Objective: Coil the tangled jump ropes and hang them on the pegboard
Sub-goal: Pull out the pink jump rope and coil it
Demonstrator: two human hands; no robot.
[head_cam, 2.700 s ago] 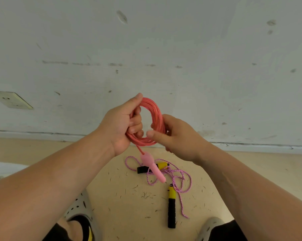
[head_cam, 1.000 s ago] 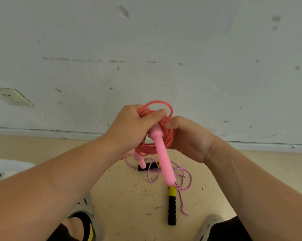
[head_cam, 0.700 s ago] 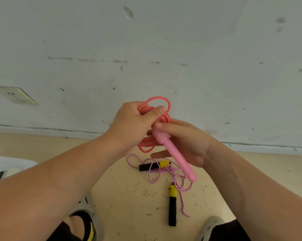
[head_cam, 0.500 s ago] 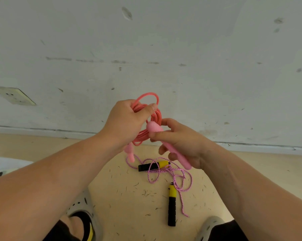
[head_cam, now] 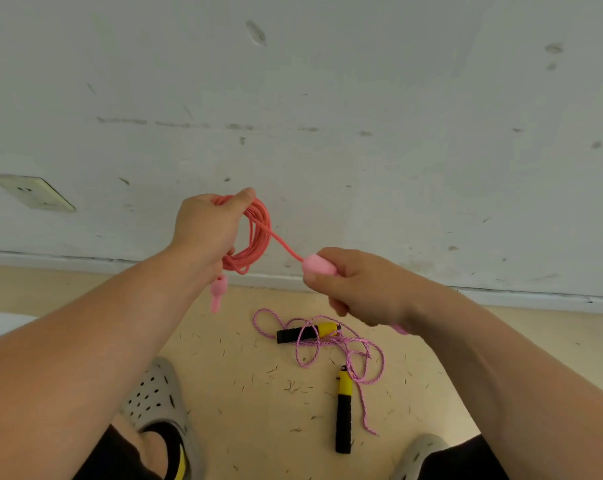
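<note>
Holding the coiled coral-pink plastic jump rope (head_cam: 260,233) up against the white wall (head_cam: 362,98), the left hand (head_cam: 206,233) has its fingers curled through the loops, thumb on top. The free tail runs taut down and right into the bulbous pink handle (head_cam: 319,266), fisted by the right hand (head_cam: 369,289), long axis slanting to the near right, so I'd guess that hand does the wrapping. The second pink handle (head_cam: 218,294) dangles below the left fist. The pink braided rope with black-and-yellow handles (head_cam: 341,344) lies tangled on the tan floor (head_cam: 258,410). No pegboard or readable writing in view.
</note>
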